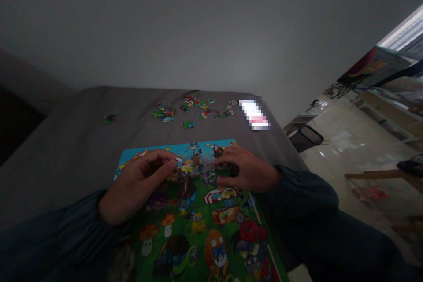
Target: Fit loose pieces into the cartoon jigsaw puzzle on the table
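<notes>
A colourful jigsaw puzzle [196,224] of cartoon mushrooms, plants and characters lies in front of me, with a blue strip along its far edge. Over its upper left part is my left hand [139,180], thumb and forefinger pinched on a small puzzle piece [179,158] that shows a pale edge. My right hand [243,169] rests at the upper right of the picture, its fingers apart and the fingertips at the puzzle's surface. Nothing shows between them. My forearms cover parts of the puzzle's sides.
Beyond the puzzle, loose puzzle pieces [163,113] lie in groups on the grey cloth [135,130]. One dark piece [111,118] sits apart at the left. A lit phone [254,114] is at the back right. A pale wall [198,31] stands behind; tiled floor [333,163] shows right.
</notes>
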`<state>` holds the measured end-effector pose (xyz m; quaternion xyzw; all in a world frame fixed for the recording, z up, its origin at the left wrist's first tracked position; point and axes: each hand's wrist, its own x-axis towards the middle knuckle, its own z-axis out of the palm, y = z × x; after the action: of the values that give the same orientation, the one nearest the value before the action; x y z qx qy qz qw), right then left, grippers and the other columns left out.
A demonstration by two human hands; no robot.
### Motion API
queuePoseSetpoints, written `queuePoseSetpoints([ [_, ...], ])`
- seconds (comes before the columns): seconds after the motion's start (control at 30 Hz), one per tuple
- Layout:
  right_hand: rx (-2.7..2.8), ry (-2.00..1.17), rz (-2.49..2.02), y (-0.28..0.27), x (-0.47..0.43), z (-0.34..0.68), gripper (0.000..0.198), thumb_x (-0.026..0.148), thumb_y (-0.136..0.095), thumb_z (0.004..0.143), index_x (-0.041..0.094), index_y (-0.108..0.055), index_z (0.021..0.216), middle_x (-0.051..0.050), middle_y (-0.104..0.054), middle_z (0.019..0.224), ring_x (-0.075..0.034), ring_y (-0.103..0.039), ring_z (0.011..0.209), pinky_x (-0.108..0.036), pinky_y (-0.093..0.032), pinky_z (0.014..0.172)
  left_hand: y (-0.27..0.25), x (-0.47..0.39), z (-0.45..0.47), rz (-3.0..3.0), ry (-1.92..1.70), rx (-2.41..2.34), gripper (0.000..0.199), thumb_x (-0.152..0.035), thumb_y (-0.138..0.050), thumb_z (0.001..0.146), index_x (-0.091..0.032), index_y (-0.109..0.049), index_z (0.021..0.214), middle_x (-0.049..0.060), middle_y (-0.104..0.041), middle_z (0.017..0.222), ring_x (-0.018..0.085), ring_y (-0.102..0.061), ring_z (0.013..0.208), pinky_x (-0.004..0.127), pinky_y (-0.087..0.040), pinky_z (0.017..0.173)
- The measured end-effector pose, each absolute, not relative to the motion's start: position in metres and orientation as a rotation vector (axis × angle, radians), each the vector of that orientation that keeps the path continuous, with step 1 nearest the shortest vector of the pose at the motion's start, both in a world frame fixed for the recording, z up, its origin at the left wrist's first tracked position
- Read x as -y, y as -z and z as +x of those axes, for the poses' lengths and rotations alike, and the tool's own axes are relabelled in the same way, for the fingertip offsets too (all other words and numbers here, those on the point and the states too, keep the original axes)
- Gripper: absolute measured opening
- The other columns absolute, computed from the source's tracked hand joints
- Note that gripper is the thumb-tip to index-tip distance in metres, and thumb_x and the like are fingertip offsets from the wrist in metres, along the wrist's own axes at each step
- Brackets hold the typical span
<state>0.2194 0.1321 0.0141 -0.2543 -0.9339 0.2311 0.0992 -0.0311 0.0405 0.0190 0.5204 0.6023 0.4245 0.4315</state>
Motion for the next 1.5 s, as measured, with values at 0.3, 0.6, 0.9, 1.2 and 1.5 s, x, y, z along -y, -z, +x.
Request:
queuePoseSetpoints([
  [0.3,2.858,-0.712,-0.675,-0.020,-0.136,0.224,0.029,0.039,-0.069,0.081,0.017,-0.068,0.099,-0.005,-0.062,0.085,-0.018,-0.054,0.084,-0.034,-0.042,0.081,-0.018,-0.042,-0.032,1.292,-1.017,-1.524,0.034,-0.054,-0.064,0.073,-0.021,-0.065,0.083,0.001,-0.066,0.071,0.017,-0.059,0.067,0.023,-0.048,0.058],
  [0.6,2.860,-0.720,-0.661,-0.020,-0.135,0.226,0.031,0.039,-0.072,0.079,0.015,-0.068,0.099,-0.005,-0.062,0.083,-0.018,-0.054,0.084,-0.033,-0.041,0.081,-0.017,-0.042,-0.033,1.334,-1.013,-1.534,0.031,-0.053,-0.063,0.075,-0.022,-0.066,0.081,0.000,-0.065,0.071,0.016,-0.057,0.068,0.022,-0.046,0.059],
  [0.9,2.873,-0.729,-0.635,-0.020,-0.137,0.228,0.029,0.040,-0.070,0.080,0.015,-0.067,0.096,-0.003,-0.060,0.080,-0.017,-0.053,0.082,-0.031,-0.040,0.079,-0.019,-0.041,-0.031,1.276,-1.027,-1.516,0.032,-0.052,-0.066,0.072,-0.021,-0.066,0.080,-0.001,-0.064,0.069,0.015,-0.057,0.067,0.021,-0.045,0.058],
  [1.2,2.699,-0.529,-0.718,-0.008,-0.122,0.213,0.048,0.047,-0.068,0.080,0.015,-0.063,0.115,-0.009,-0.060,0.107,-0.022,-0.050,0.100,-0.038,-0.039,0.092,-0.021,-0.042,-0.030,1.261,-1.002,-1.513,0.035,-0.052,-0.065,0.072,-0.019,-0.065,0.082,0.000,-0.065,0.071,0.014,-0.058,0.067,0.020,-0.046,0.060],
  [1.5,2.677,-0.559,-0.796,0.000,-0.111,0.200,0.040,0.040,-0.069,0.080,0.017,-0.066,0.112,-0.006,-0.061,0.100,-0.022,-0.049,0.098,-0.039,-0.037,0.093,-0.021,-0.042,-0.029,1.276,-1.023,-1.501,0.032,-0.050,-0.065,0.073,-0.019,-0.065,0.082,-0.001,-0.065,0.072,0.014,-0.059,0.067,0.020,-0.047,0.060],
])
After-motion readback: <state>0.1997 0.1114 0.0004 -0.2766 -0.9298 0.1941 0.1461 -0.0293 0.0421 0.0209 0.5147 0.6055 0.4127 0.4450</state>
